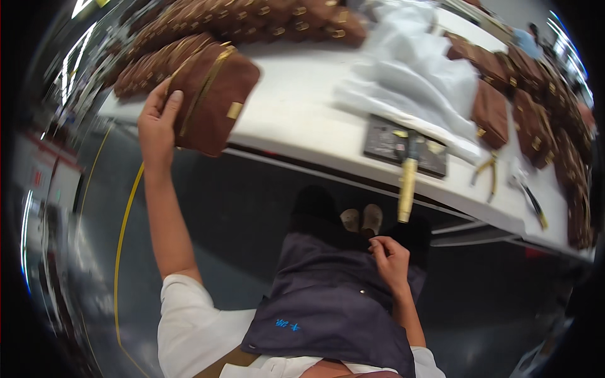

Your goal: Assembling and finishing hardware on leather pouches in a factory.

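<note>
My left hand (157, 116) grips a brown zippered pouch (217, 104) by its left side, thumb on the front and fingers behind. The pouch has a gold zip and a small gold tag, and is tilted over the table's near left edge. My right hand (391, 259) is down in front of the dark apron (328, 290), thumb and fingers drawn together. Whether anything small sits in that pinch, I cannot make out. Nearest to it, a hammer (408, 183) with a yellow handle lies with its head on a dark block (384, 146), handle jutting past the table edge.
Rows of similar brown pouches (265, 22) line the back of the white table (296, 94). More brown pouches (534, 129) fill its right end. White plastic sheeting (409, 69) lies heaped behind the block. Yellow-handled pliers (486, 175) and another hand tool (532, 196) rest at right.
</note>
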Available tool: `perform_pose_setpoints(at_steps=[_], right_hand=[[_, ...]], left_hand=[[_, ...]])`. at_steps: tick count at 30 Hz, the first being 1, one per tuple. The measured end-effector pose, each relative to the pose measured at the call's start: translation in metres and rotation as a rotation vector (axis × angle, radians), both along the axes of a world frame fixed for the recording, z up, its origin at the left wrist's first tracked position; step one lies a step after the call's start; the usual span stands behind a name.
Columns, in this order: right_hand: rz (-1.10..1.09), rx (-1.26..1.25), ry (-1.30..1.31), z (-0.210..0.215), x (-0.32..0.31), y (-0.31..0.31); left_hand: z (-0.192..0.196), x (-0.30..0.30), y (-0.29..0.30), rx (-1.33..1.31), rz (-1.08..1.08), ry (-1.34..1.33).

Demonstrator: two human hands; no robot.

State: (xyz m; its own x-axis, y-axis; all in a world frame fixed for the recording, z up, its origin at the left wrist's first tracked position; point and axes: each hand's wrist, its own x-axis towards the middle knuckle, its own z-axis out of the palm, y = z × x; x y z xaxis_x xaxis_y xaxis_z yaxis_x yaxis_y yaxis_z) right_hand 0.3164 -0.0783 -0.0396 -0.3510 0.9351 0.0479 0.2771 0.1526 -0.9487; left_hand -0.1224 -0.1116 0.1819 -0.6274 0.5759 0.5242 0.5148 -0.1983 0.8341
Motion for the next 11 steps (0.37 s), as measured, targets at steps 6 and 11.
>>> perform_pose_setpoints(at_steps=[6, 11], right_hand=[[0.032, -0.024, -0.068, 0.025, 0.047, 0.012], [0.075, -0.225, -0.081, 0.059, 0.124, 0.035]], left_hand=[[-0.077, -0.189, 0.047, -0.499, 0.071, 0.289], [-0.085, -0.202, 0.077, -0.771, 0.382, 0.532]])
